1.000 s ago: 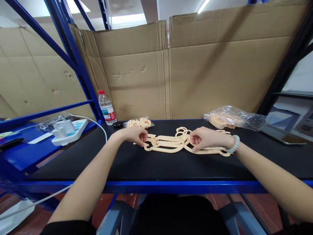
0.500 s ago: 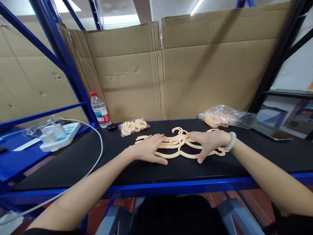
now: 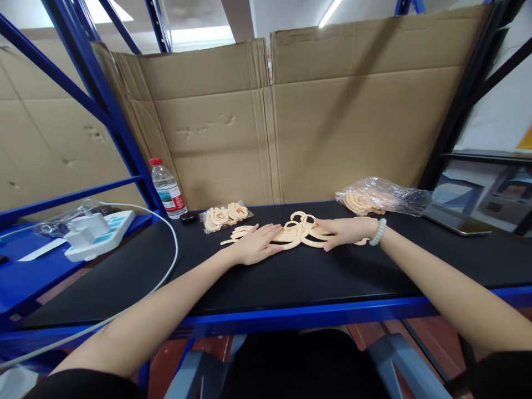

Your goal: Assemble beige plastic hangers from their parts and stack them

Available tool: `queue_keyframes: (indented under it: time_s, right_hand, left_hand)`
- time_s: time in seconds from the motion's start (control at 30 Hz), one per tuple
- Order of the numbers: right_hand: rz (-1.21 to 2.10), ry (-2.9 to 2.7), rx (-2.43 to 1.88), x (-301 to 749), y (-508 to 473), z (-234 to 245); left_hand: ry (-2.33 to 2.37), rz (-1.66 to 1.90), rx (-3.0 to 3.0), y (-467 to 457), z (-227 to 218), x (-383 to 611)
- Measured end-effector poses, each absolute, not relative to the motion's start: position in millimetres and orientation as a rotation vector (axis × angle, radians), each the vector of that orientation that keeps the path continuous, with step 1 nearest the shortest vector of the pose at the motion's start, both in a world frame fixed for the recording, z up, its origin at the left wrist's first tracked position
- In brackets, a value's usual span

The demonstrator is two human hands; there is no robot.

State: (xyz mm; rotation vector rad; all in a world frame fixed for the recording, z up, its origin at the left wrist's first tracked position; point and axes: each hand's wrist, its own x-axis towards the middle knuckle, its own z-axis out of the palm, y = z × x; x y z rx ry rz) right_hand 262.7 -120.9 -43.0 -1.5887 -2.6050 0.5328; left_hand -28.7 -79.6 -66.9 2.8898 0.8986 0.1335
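Note:
Several cream-coloured clothes hangers [image 3: 300, 235] lie in a loose, overlapping pile on the black tabletop, hooks toward the back. My left hand [image 3: 255, 245] rests flat over the left part of the pile, fingers stretched out. Over the right part lies my right hand [image 3: 347, 230], a beaded bracelet [image 3: 378, 232] on its wrist; its fingers are extended and the thumb is apart from them. Both hands touch the hangers without closing around them. The hangers' right ends are largely hidden under my right hand.
Behind the pile lie a small clear bag of cream pieces [image 3: 225, 216] and a larger plastic bag [image 3: 384, 197]. A water bottle [image 3: 168, 191] stands back left, near a power strip [image 3: 100, 235] with a white cable. A dark flat device [image 3: 455, 221] lies right. Cardboard [image 3: 353, 111] walls the back.
Both hands have pushed the hangers away from me, toward the back of the table. The pile is more compact from front to back. The view has shifted slightly.

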Motion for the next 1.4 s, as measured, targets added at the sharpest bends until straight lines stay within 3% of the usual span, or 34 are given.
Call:
queue_keyframes:
  time_s: [0.5, 0.9, 1.4]
  right_hand:
    - [0.598, -2.555, -1.502, 265, -105, -50]
    - [0.151, -2.44, -1.494, 231, -104, -77]
    - [0.04, -2.418, -1.458, 235, -90, -83]
  left_hand:
    - [0.909, 0.248, 2.92, -58, -72, -25]
    - [0.939, 0.247, 2.942, -48, -74, -32]
    - [1.008, 0.147, 3.018, -31, -73, -30]
